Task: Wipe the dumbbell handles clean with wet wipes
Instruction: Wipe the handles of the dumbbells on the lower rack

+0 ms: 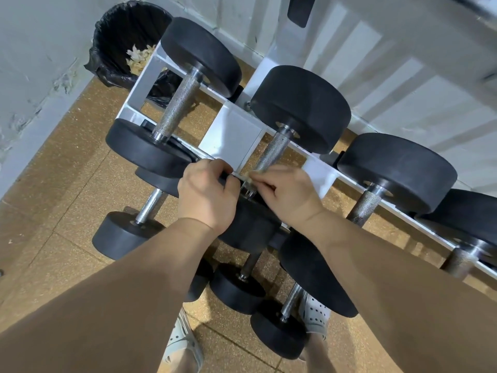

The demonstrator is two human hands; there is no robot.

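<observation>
Your right hand (285, 192) is pinching the limp wet wipe (248, 179) against the near end of the knurled handle (271, 152), while your left hand (207, 195) is gripping the near head (250, 224) of this heavy, rigid dumbbell (301, 109) lying on the white rack (231, 135).

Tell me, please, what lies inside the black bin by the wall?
Crumpled pale scraps lie in the black-lined bin. The rack and a dumbbell hide its right part.
</observation>
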